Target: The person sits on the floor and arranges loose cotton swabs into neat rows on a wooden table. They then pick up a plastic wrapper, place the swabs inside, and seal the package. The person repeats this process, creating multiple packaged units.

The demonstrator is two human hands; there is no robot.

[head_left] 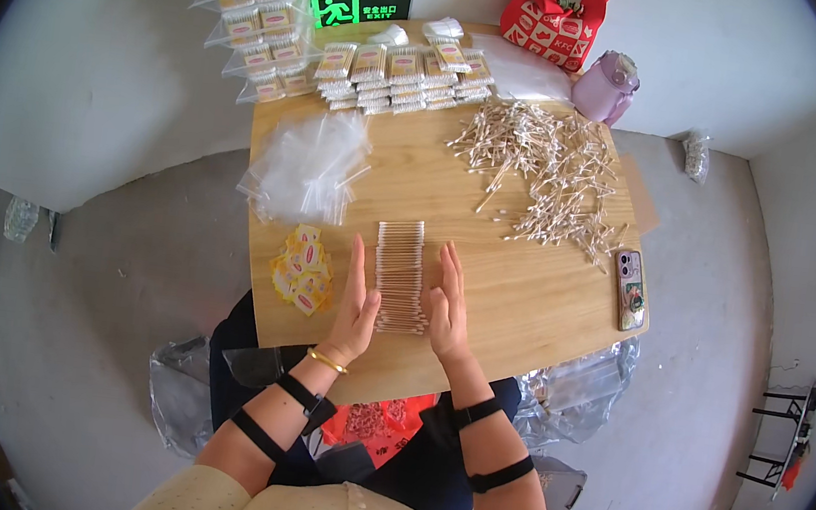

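Observation:
A long row of cotton swabs (399, 274) lies on the wooden table (346, 359), the sticks side by side across it. My left hand (355, 304) stands upright along the row's left side, fingers stretched out. On the other side my right hand (448, 305) faces it the same way, fingers extended and thumb toward the swabs. Whether either palm touches the swab ends is hard to tell. Left of my left hand lies a pile of yellow and white paper cards (303, 271). Behind them are clear plastic bags (312, 169) in a loose stack.
Loose cotton swabs (548, 170) are heaped at the table's far right. Packed swab bags (403, 73) are stacked at the back, with more packs (255, 6) piled at left. A phone (630, 292), a purple jug (606, 86) and a red bag (557, 20) stand or lie near the edges.

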